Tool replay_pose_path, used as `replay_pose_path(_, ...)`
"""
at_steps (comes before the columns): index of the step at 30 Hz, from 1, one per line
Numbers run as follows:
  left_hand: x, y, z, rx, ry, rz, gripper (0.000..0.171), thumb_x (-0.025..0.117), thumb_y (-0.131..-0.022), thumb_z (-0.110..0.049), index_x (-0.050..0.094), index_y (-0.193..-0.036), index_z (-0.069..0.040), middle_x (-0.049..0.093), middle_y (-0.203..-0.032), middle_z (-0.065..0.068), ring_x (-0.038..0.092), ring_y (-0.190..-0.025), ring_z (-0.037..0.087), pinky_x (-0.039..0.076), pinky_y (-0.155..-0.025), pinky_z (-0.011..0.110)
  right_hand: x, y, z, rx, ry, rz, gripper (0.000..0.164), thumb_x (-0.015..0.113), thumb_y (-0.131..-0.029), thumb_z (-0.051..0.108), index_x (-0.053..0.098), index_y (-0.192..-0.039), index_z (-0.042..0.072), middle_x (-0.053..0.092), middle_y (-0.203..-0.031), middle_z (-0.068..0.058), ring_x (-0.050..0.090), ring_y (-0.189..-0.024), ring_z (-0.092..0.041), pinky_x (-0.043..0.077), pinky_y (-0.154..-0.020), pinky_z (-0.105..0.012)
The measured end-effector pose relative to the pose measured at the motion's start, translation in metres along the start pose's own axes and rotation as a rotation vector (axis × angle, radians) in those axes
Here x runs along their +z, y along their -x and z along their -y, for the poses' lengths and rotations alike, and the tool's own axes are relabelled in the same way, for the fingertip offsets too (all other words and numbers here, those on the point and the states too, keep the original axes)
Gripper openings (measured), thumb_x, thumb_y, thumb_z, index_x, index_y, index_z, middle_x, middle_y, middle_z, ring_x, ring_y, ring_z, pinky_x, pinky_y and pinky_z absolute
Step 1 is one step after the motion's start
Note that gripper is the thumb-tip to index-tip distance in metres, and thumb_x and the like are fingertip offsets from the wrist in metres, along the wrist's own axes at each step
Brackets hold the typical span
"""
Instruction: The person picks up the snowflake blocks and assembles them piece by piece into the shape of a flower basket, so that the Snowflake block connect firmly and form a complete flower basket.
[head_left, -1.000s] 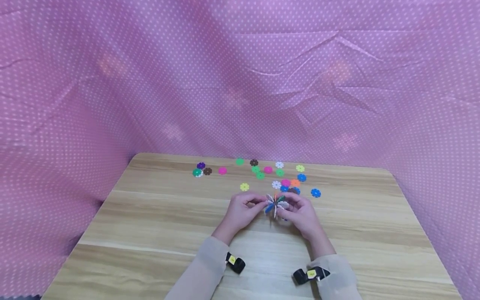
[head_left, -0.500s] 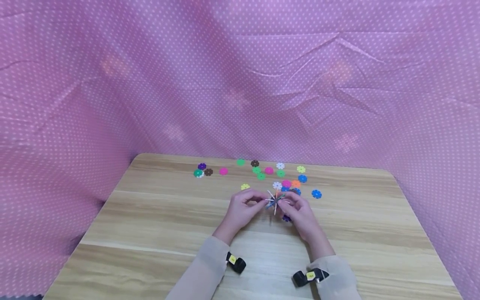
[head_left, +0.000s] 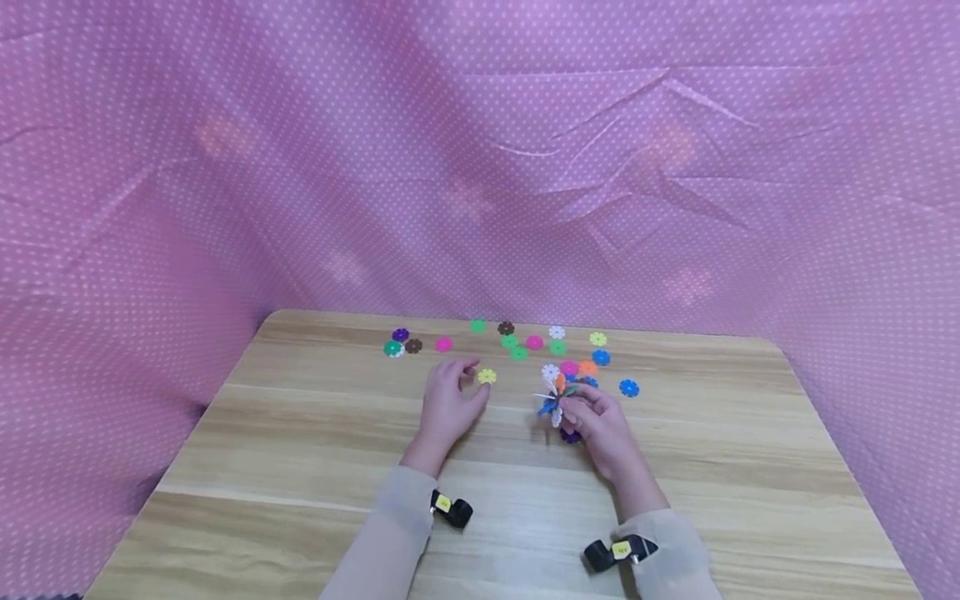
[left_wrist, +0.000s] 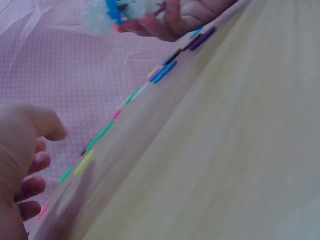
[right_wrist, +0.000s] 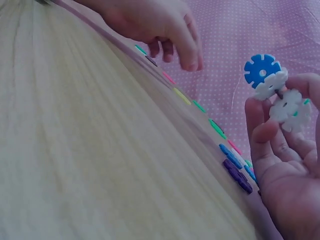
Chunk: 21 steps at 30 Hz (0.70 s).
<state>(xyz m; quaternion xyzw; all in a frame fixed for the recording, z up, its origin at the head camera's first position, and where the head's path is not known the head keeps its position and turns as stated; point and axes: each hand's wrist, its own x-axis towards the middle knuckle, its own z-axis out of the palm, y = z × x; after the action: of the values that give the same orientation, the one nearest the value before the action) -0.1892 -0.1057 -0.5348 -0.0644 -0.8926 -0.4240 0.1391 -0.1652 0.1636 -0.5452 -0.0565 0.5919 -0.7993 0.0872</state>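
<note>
In the head view my right hand [head_left: 606, 425] pinches a cluster of interlocking snowflake discs [head_left: 555, 410] above the table, with white, blue, orange and green pieces joined round a dark centre. The right wrist view shows the cluster's blue disc [right_wrist: 262, 71] and white discs between thumb and fingers. My left hand [head_left: 446, 408] holds nothing; its thumb and fingers are parted beside a yellow snowflake disc [head_left: 487, 377] lying on the table. Whether they touch it cannot be told from the head view. A purple disc [head_left: 571, 436] lies below the right hand, partly hidden.
Loose discs lie spread along the back of the wooden table [head_left: 300, 442], among them a pink disc [head_left: 444, 343], a green disc [head_left: 477, 326] and a blue disc [head_left: 629, 388]. A pink dotted cloth [head_left: 465, 167] hangs behind the table and at both sides.
My left hand has let go of the disc cluster and moved left to the yellow disc, its fingers spreading. The right hand stays nearly in place with the cluster, which has turned.
</note>
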Motion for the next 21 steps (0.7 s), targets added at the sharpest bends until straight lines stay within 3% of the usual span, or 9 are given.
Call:
replay_pose_path(4, -0.0017, -0.0001, 0.0065, -0.002, -0.123, 0.078, 0.059, 0.082, -0.097, -0.031, 0.065, -0.148, -0.005, 0.066, -0.133, 0.017, 0.055, -0.125, 0.036, 0.042, -0.114, 0.059, 0.0011, -0.0008, -0.0012, 0.02, -0.01, -0.013, 0.009, 0.067, -0.106, 0.006, 0.066, -0.111, -0.001, 0.062, -0.081, -0.001, 0.056, -0.074, -0.013, 0.054, -0.068, -0.023)
replay_pose_path(8, -0.0002, 0.0022, 0.0087, -0.008, -0.222, 0.156, 0.058, 0.073, -0.104, -0.042, 0.065, -0.15, -0.008, 0.061, -0.135, 0.015, 0.05, -0.126, 0.035, 0.037, -0.116, 0.059, 0.0021, -0.0015, -0.0021, 0.032, 0.004, -0.022, 0.011, 0.069, -0.105, 0.007, 0.067, -0.113, -0.001, 0.065, -0.08, 0.001, 0.056, -0.073, -0.012, 0.053, -0.068, -0.022)
replay_pose_path(16, 0.0013, 0.0029, 0.0072, -0.006, -0.258, 0.172, 0.042, 0.083, -0.098, -0.039, 0.075, -0.129, -0.012, 0.064, -0.106, 0.002, 0.058, -0.107, 0.025, 0.044, -0.107, 0.053, 0.0051, -0.001, -0.0044, 0.024, 0.101, -0.005, 0.01, 0.074, -0.101, 0.004, 0.068, -0.108, 0.001, 0.072, -0.086, 0.0, 0.056, -0.07, -0.012, 0.05, -0.064, -0.022)
replay_pose_path(21, 0.0012, 0.0014, 0.0068, -0.007, -0.258, 0.176, 0.048, 0.083, -0.098, -0.035, 0.072, -0.135, -0.007, 0.062, -0.096, -0.001, 0.062, -0.11, 0.028, 0.046, -0.106, 0.051, 0.0075, 0.0001, -0.0044, 0.038, 0.111, -0.01, 0.016, 0.076, -0.1, 0.004, 0.067, -0.112, -0.002, 0.073, -0.088, 0.0, 0.054, -0.067, -0.011, 0.048, -0.061, -0.021)
